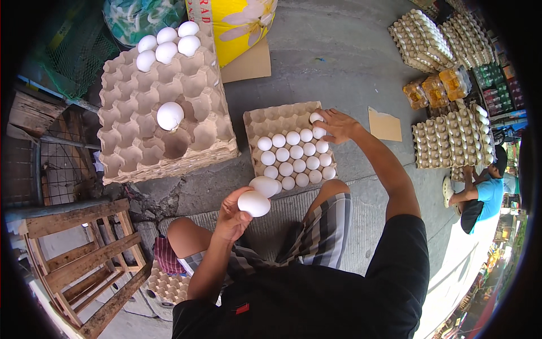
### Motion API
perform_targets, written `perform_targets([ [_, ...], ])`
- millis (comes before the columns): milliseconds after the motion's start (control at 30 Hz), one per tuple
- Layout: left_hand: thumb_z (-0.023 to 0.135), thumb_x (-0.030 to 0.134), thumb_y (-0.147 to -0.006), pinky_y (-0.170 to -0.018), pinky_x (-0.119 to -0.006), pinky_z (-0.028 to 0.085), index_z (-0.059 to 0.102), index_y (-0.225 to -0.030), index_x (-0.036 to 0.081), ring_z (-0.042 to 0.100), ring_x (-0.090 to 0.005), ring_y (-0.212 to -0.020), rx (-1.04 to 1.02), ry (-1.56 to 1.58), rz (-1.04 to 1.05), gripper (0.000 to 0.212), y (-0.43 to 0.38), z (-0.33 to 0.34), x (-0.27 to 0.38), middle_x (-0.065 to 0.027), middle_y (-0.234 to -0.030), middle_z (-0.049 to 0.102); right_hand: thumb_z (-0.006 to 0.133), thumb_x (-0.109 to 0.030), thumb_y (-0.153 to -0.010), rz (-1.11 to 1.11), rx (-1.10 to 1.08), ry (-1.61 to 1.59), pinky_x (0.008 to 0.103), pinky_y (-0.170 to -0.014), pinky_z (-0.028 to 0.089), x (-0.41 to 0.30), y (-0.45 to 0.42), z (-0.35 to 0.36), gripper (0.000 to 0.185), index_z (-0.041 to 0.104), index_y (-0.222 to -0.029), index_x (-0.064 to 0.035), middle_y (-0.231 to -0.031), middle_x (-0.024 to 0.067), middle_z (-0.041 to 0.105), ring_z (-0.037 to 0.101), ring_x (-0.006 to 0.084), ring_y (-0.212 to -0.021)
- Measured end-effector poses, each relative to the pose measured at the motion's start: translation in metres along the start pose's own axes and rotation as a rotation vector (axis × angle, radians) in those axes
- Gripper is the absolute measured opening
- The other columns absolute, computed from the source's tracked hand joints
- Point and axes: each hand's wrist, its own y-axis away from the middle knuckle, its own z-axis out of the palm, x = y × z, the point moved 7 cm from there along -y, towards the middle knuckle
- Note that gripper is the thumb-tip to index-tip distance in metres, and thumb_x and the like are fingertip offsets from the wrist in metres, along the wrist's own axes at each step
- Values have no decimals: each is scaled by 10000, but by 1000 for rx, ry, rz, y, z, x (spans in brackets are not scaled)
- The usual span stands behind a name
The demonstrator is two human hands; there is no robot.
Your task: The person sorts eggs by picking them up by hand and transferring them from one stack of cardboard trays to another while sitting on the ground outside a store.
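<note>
My left hand [232, 214] holds two white eggs above my lap, a nearer egg [254, 204] and a farther egg [266, 185] just beyond it. To the right, my right hand [340, 123] has its fingers on another white egg [316, 117] at the far right of a cardboard egg tray [277, 114]. Several rows of white eggs [297, 151] fill the nearer part of that tray. At the left stands a taller stack of cardboard egg trays [131, 97]. On its top tray sit a lone egg [170, 116] with a broken-looking lower edge and a group of eggs [166, 52] at the far corner.
A wooden pallet-like frame [91, 271] stands at the lower left. Beyond the stack are a yellow flowered bag [241, 25] and a green net [80, 63]. At right lie a cardboard piece [384, 125], egg-tray stacks [451, 137], bottles of yellow liquid [436, 90] and a seated person [487, 193].
</note>
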Motion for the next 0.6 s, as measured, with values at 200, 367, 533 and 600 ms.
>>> perform_targets([
  [200,880,180,-771,-1131,-544,443,562,-1327,-12,637,-339,-1198,-13,-93,-42,669,-17,-9,-12,-161,-1227,664,618,-362,-966,99,-19,-119,477,-1175,311,-2,8,-8,570,435,-1477,-188,-1565,180,295,425,365,-1371],
  [367,841,183,-823,-1129,-504,458,540,-1340,-19,612,-389,-1228,16,-53,-49,632,-46,-3,-21,-196,-1290,631,648,-357,-947,411,364,-558,488,-1129,381,-14,28,-7,591,446,-1473,-178,-1531,210,391,456,405,-1363],
  [533,743,158,-918,-1096,-438,501,549,-1339,-12,595,-347,-1250,2,-113,-75,494,-92,21,-21,-186,-1313,621,696,-379,-907,752,619,-1126,465,-1039,475,7,28,22,562,533,-1394,-148,-1438,218,516,560,418,-1260],
  [600,721,137,-934,-1089,-416,510,583,-1312,13,625,-270,-1217,3,-133,-82,421,-102,20,-27,-139,-1292,643,707,-405,-898,838,562,-996,450,-1000,502,24,20,28,495,604,-1296,-128,-1360,216,584,606,391,-1206],
])
